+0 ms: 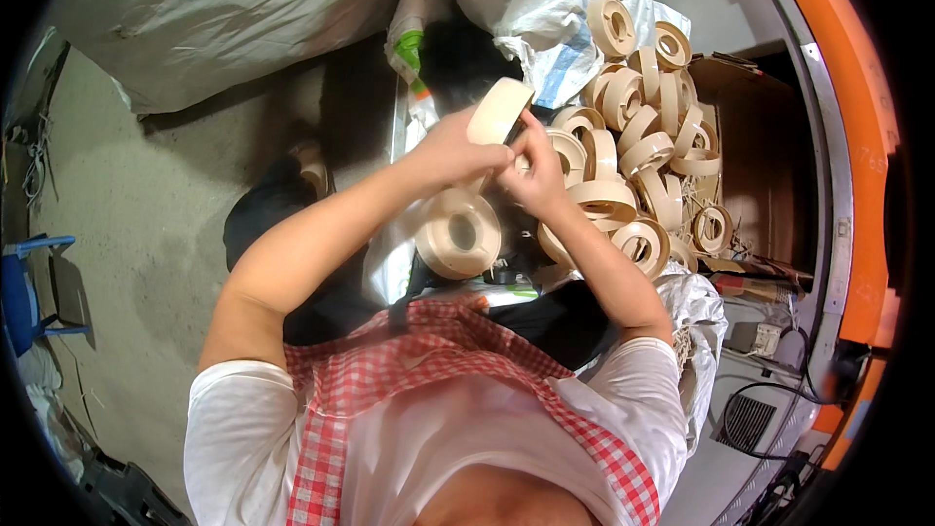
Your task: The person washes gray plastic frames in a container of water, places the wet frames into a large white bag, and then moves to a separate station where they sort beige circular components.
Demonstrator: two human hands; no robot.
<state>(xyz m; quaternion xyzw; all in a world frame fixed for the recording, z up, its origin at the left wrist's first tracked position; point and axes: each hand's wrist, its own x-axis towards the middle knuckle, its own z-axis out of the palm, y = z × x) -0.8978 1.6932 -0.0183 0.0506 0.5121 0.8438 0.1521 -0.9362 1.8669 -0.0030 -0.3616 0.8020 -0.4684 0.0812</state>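
A cream plastic ring [500, 110] is tipped up on its side in front of me, and my left hand [450, 151] is closed round its near edge. Right up against it, my right hand [536, 170] has its fingers curled in a pinch. Something small and dark shows by those fingers, but I cannot make out what it is. Below my hands lies another cream ring [434, 237], flat, with its hollow hub facing up. To the right, many similar rings [606, 197] lie heaped close to my right wrist.
Beside the heap on the right stands a brown cardboard box [765, 161], with an orange machine frame [862, 156] beyond. White woven sacks [243, 10] fill the far side. A blue stool [24, 292] stands at the left. Cables [769, 409] hang at the lower right.
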